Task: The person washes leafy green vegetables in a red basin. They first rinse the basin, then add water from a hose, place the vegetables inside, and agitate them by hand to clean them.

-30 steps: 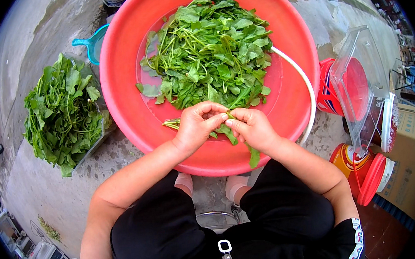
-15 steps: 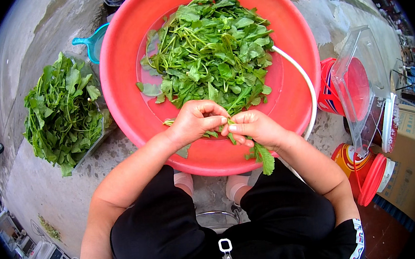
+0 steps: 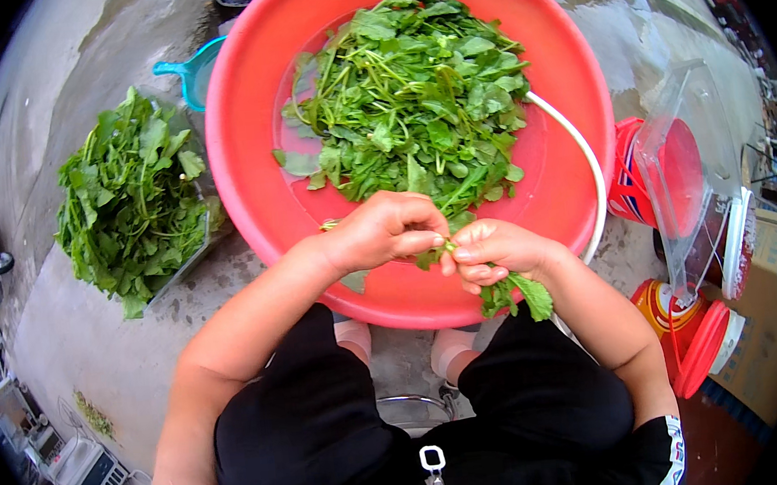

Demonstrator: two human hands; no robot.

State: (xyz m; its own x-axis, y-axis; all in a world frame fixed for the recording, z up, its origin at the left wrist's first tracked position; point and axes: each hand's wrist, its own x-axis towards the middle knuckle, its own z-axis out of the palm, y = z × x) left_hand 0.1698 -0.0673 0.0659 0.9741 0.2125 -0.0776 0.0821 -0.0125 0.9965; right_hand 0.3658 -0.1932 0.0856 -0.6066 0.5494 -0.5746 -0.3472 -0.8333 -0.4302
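Over the near rim of a big red plastic basin (image 3: pixel 235 154), both my hands hold one bunch of leafy greens (image 3: pixel 530 295). My right hand (image 3: pixel 507 249) is closed round the stems, and the leaves hang out below it toward my knee. My left hand (image 3: pixel 387 229) pinches the stem end close to the right fingertips; the exact spot is partly hidden by the fingers. A large heap of leafy greens (image 3: pixel 418 101) lies in shallow water in the basin, just beyond my hands.
A clear container piled with greens (image 3: pixel 131 200) stands left of the basin, near a turquoise dipper (image 3: pixel 198 74). A white hose (image 3: pixel 587 156) runs over the basin's right side. Right of it are a red bucket (image 3: pixel 628 175), a clear plastic bin (image 3: pixel 689 142) and a cardboard box (image 3: pixel 770 320).
The whole view has shifted slightly, so things appear farther right. My hands remain together on the greens, and the leaves hang a little farther right beneath my right hand.
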